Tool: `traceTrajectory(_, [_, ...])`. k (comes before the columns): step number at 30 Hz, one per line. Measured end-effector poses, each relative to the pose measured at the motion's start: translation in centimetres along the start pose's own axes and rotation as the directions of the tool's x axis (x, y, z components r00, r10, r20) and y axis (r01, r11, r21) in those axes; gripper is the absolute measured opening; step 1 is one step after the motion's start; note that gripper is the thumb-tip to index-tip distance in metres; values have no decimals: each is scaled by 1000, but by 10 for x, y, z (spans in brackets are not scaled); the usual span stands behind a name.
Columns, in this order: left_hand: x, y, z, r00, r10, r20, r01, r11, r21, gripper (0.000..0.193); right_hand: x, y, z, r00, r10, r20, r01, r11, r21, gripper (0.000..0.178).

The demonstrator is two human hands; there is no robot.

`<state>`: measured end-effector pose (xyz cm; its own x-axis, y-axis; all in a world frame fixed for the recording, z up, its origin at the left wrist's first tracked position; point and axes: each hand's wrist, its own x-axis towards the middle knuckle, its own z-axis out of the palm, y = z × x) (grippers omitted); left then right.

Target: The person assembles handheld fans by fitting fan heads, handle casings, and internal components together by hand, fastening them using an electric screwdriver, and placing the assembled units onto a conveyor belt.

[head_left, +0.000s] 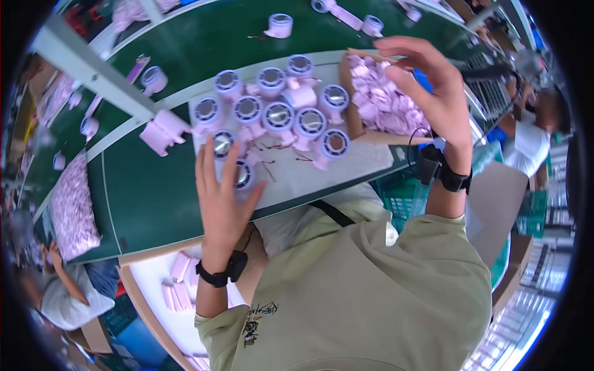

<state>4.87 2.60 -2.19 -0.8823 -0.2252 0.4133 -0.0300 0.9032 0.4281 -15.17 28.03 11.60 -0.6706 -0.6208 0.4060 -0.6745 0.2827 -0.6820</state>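
My left hand [224, 198] is at the near left of a cluster of pink round-headed units that look like small fan heads, its fingers spread and stretched out. Between or under those fingers sit two of the units, one fan head [223, 144] at the fingertips and another fan head [244, 175] by the thumb; whether the hand touches them I cannot tell. Several more fan heads [278, 116] stand close together on a pale sheet [365, 159], some with thin wires. My right hand [433, 86] hovers over a cardboard box [354, 123] of small pink plastic parts [383, 99], fingers curved and apart, nothing visible in them.
A pink casing part [164, 132] lies beside a white metal post [93, 62]. Across the green bench [148, 204], more fan heads [280, 26] sit beyond a pale strip. At left is a bag of pink parts [74, 207]; below, an open carton [145, 272]. Other people work at both sides.
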Motion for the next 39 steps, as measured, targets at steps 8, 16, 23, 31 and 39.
traceTrajectory(8, [26, -19, 12, 976, 106, 189, -102, 994, -32, 62, -158, -17, -52, 890, 414, -190, -428, 903, -40, 21])
traceTrajectory(16, [28, -10, 1, 967, 154, 202, -160, 987, 12, 61, -183, -2, -60, 774, 537, -336, -575, 818, -16, 20])
traceTrajectory(23, [41, -59, -29, 984, -136, -118, 134, 991, -29, 45, -99, 31, -59, 890, 361, -278, -420, 887, -193, 21])
traceTrajectory(31, [10, -131, -67, 944, -282, -172, 318, 915, 247, 44, 104, 202, -74, 910, 228, -345, -281, 953, -113, 39])
traceTrajectory(39, [26, -163, -54, 951, -296, -91, 304, 948, 95, 46, 93, 553, -201, 977, 206, 51, -101, 665, -740, 50])
